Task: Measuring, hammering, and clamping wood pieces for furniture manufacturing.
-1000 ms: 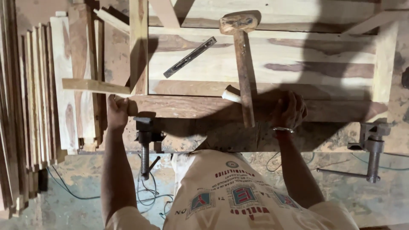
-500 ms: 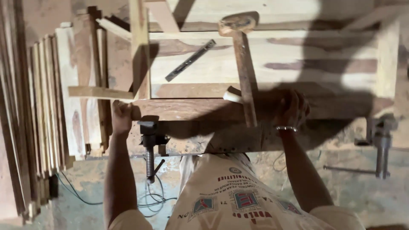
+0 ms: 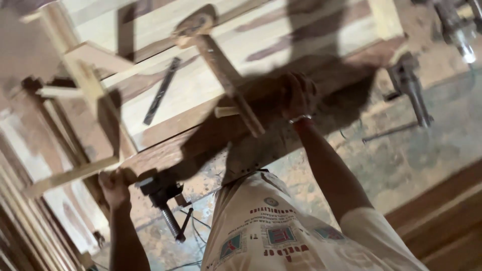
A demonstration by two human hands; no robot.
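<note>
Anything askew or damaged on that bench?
Nothing looks broken. A wooden mallet lies across the frame's dark front rail, its handle end jutting over the edge. The left hand and right hand grip that rail. The whole view is tilted and blurred.

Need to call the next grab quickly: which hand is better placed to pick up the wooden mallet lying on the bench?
Probably the right hand: it grips the board's edge right beside the end of the mallet handle. The left hand holds the board's far corner near the vise.
</note>
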